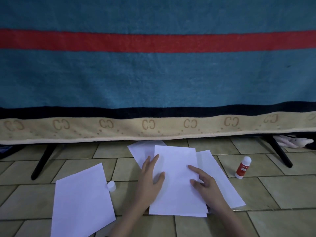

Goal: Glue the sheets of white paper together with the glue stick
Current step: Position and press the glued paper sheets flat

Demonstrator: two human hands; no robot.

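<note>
Down low, both forearms run off the bottom edge while the left hand point(149, 178) and right hand point(204, 183) press flat, fingers spread, gripping nothing, on the top sheet point(176, 182), long axis pointing away, covering most of two skewed sheets beneath. A loose sheet point(82, 200) lies left by the white cap point(111, 186). Further right the glue stick point(243, 167) stands upright on the tiled floor point(282, 190), with a striped blanket point(153, 79) beyond.

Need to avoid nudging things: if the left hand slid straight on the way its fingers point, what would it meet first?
The left hand points up and slightly right across the top sheet. It would probably cross onto the sheet underneath, then reach the blanket's hem; depth is unclear.
</note>
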